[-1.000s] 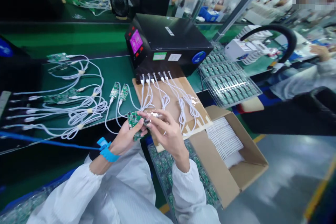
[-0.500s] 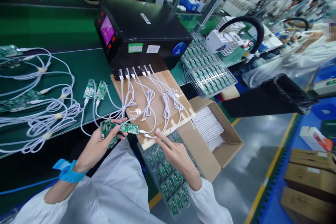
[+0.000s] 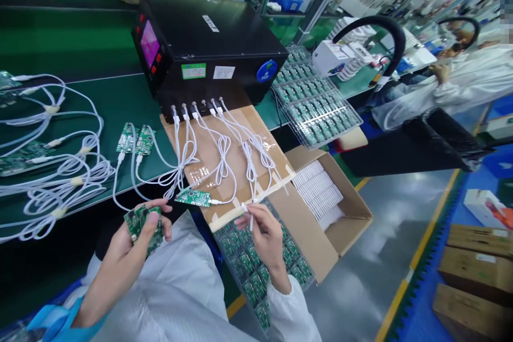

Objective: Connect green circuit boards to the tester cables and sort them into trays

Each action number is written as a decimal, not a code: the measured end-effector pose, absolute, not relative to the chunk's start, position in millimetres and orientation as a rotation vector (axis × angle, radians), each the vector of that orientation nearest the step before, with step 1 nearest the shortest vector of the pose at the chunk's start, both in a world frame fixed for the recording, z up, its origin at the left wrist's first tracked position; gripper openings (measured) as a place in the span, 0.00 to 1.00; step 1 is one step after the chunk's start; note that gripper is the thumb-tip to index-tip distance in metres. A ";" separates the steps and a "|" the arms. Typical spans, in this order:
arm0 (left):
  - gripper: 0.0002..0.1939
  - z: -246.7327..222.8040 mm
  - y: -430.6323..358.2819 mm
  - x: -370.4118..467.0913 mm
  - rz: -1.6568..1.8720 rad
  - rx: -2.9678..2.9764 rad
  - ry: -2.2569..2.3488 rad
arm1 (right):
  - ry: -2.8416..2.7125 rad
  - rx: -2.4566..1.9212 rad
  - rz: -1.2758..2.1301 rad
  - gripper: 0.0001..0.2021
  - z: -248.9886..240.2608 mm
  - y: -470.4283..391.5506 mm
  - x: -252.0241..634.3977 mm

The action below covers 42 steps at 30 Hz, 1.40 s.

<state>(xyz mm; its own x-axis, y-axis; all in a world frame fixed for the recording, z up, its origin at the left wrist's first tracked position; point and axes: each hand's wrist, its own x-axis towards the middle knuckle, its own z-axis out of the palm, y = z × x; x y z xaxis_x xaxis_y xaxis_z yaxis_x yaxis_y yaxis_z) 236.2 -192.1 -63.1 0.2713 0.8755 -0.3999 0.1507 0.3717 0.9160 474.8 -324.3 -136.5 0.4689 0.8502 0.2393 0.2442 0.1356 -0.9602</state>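
Note:
Low at the left, my left hand [image 3: 132, 243] grips a small stack of green circuit boards [image 3: 149, 224] between thumb and fingers. My right hand [image 3: 264, 230] is closed on a white cable [image 3: 251, 219], with its end between the fingertips at the cardboard's front edge. Between the hands, a single circuit board [image 3: 193, 197] lies on the cardboard sheet [image 3: 208, 155], joined to a white plug at its right end. Two more boards [image 3: 136, 140] lie on the green bench, each with a cable plugged in. Bundled white cables run from the black test box [image 3: 212, 37] over the cardboard.
A clear tray of boards [image 3: 256, 278] sits below the cardboard, beside an open carton [image 3: 340, 235] of white pieces. More tray-held boards [image 3: 316, 109] are at the back right. Coiled cables [image 3: 76, 171] cover the bench at left. Co-workers in white sit at upper right.
The single board now rests on the cardboard, out of my left hand, which has drawn back down-left with the stack. My right hand now pinches a white cable.

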 end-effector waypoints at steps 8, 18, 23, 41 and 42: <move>0.19 -47.3 -189.5 318.4 0.805 0.519 0.806 | -0.867 -1.446 0.446 0.08 -127.2 -304.6 440.8; 0.14 -40.0 -174.8 359.0 0.923 0.471 0.735 | -0.956 -1.508 0.331 0.07 -115.5 -293.6 427.9; 0.15 -41.4 -174.9 358.1 0.959 0.473 0.739 | -0.933 -1.524 0.291 0.07 -119.0 -292.0 426.5; 0.15 -43.9 -174.2 352.8 1.049 0.480 0.770 | -0.978 -1.526 0.215 0.06 -116.4 -284.7 423.1; 0.16 -43.1 -174.3 353.0 1.054 0.477 0.769 | -0.975 -1.519 0.213 0.06 -116.4 -284.5 422.8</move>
